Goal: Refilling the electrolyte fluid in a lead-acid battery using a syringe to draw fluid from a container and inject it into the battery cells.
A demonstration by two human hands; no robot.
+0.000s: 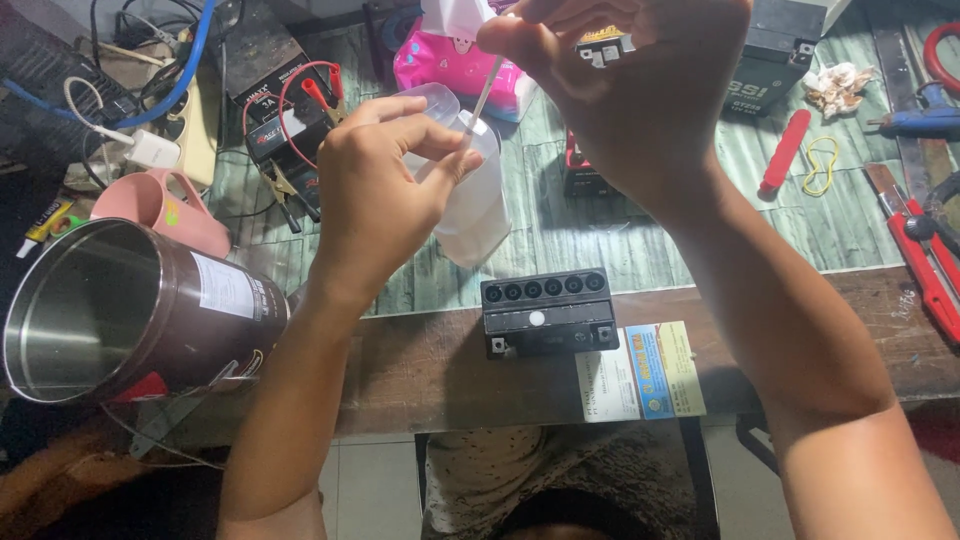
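The left hand (375, 195) wraps its fingers (440, 135) around a translucent plastic bottle (478, 200), held tilted above the surface (440, 365). The right hand (630, 90) pinches a thin white tube (487, 92) running down to the bottle's top. A black battery (548, 313) sits just near of them.

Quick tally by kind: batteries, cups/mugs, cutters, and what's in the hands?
Batteries: 4 (small black battery at the table edge, one top right, one behind the right hand, one partly hidden)
Cups: 2 (pink mug, steel tumbler)
Cutters: 1 (red cutter)
Held: 2 (clear plastic bottle in left hand, thin white stick in right hand)
Total: 9
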